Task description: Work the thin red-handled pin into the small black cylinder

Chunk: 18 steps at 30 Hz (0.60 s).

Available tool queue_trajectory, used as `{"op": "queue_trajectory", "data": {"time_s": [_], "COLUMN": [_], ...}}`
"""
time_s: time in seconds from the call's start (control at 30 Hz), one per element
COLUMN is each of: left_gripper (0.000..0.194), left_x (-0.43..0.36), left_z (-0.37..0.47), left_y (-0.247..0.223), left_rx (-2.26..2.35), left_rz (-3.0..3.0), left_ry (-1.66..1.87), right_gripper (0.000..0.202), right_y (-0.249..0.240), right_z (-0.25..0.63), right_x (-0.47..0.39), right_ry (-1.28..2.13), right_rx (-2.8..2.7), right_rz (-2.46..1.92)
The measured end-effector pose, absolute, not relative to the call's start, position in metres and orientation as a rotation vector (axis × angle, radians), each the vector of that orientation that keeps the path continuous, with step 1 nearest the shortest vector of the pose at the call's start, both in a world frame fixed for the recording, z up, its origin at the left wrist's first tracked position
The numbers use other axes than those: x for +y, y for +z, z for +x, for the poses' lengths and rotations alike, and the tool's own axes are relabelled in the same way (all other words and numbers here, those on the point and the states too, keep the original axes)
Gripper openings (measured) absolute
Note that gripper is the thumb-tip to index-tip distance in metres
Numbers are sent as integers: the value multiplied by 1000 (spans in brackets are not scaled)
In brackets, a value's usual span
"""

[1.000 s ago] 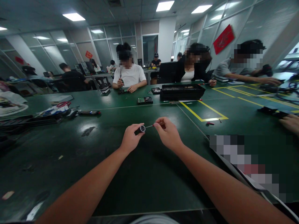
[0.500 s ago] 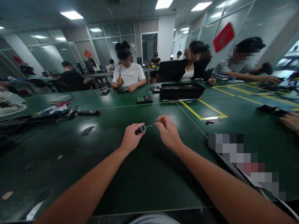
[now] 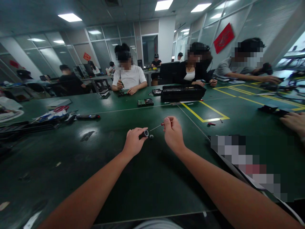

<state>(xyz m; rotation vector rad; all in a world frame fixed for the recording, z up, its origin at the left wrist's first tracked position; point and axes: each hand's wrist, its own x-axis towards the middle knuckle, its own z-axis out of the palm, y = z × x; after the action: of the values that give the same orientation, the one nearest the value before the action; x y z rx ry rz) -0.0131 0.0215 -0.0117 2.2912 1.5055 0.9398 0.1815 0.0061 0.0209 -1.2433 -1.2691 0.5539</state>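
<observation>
My left hand (image 3: 133, 140) is closed around a short black tube (image 3: 143, 134), whose open end with a pale rim faces right and toward me. In my right hand (image 3: 173, 132) is a thin screwdriver (image 3: 156, 127) with a red handle, pinched between thumb and fingers. Its shaft points left, and the tip is close to the tube's mouth but apart from it. Just below that tip, beside the tube, is a small round silvery-dark piece (image 3: 152, 136); whether it rests on the table or is falling I cannot tell.
Beyond my hands are a circuit-board-like part (image 3: 145, 102) and a long black box (image 3: 183, 93). A dark pen-like tool (image 3: 88, 117) and cluttered parts (image 3: 53, 114) lie left. Small red pieces (image 3: 211, 124) lie right. Co-workers sit opposite; another person's hand (image 3: 294, 124) reaches in.
My right hand has drawn the screwdriver back rightward from the tube's mouth. A small round piece now shows outside the tube. The whole view has shifted slightly.
</observation>
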Motion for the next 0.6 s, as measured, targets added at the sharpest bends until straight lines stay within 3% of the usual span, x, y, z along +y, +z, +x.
{"op": "queue_trajectory", "data": {"time_s": [0.33,0.5,0.6], "left_gripper": [36,46,42], "left_x": [18,21,26], "left_z": [-14,-14,-10], "left_y": [0,9,11], "left_rx": [1452,1410,1372], "left_rz": [2174,2118,2197], "left_ry": [1093,919,777], "right_gripper": [26,34,36], "right_y": [23,23,21], "right_z": [180,179,179], "right_x": [3,4,3], "right_ry": [441,346,371], "right_rx": [-1353,-1417,-1438], "right_rz": [-1166,-1183,-1204]}}
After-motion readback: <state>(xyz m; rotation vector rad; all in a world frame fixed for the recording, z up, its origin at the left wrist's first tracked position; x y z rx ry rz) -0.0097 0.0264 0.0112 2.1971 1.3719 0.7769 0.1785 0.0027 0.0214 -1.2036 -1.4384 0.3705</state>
